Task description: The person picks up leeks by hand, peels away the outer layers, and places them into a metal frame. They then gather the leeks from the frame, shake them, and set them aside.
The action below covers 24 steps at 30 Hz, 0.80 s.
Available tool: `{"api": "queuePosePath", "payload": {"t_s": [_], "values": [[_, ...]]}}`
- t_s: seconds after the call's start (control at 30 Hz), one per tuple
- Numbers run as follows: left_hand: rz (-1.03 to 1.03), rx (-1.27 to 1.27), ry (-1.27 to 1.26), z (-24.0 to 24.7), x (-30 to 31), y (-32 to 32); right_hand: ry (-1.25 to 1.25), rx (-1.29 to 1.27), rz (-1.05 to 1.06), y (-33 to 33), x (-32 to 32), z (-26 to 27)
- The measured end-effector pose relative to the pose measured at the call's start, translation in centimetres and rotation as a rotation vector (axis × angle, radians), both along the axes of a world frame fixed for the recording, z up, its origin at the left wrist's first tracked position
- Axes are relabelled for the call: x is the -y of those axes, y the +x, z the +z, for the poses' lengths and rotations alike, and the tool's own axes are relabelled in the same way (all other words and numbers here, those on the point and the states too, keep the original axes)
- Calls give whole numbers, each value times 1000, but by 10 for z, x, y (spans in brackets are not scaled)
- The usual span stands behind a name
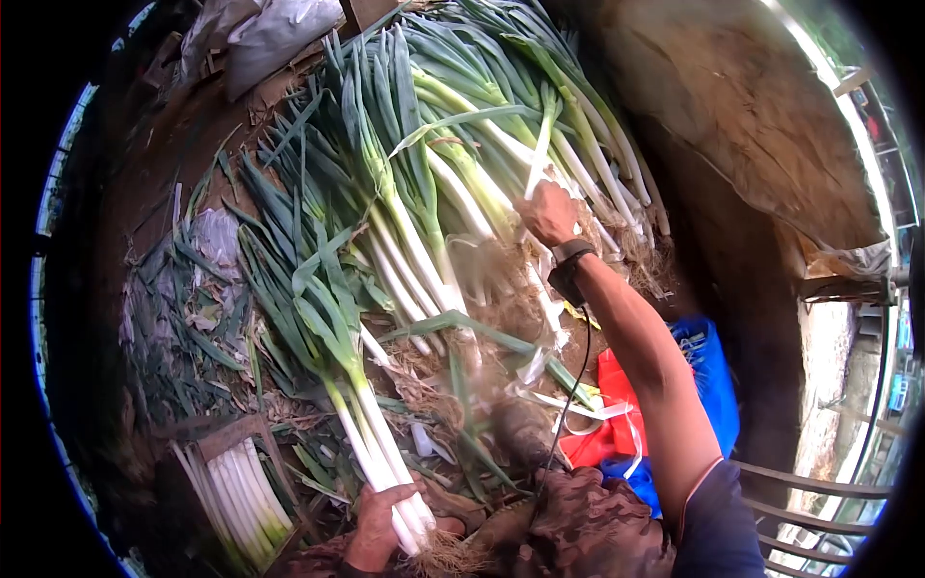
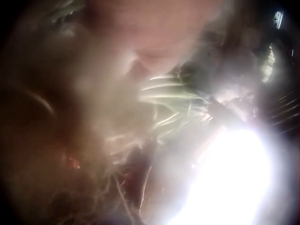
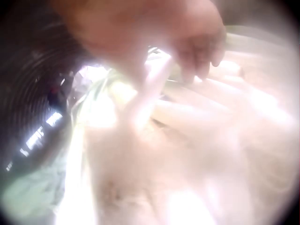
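My left hand grips the white stems of a few leeks near their roots, at the bottom of the head view; their green leaves point up and away. In the left wrist view part of the hand is blurred. Farther off, my right hand has its fingers curled round a leek stem at the right part of a large pile of leeks. The right wrist view shows that hand over pale stems, with the fingers bent down.
A crate with leek stems stands at the lower left, beside heaped leaf scraps. Red and blue bags lie under the right forearm. Pale sacks are at the top left, and a brown sheet hangs at the right.
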State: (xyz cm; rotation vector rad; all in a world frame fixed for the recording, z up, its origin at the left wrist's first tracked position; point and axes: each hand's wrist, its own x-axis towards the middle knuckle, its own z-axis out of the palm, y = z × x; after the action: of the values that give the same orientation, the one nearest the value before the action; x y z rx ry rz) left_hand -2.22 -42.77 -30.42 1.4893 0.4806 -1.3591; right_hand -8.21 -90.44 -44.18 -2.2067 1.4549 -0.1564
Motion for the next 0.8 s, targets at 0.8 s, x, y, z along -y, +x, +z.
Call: {"api": "queuePosePath", "payload": {"t_s": [0.8], "values": [[9,-21,-168,-33,-34,-25,1919,271,706,-67,-348,25]]}}
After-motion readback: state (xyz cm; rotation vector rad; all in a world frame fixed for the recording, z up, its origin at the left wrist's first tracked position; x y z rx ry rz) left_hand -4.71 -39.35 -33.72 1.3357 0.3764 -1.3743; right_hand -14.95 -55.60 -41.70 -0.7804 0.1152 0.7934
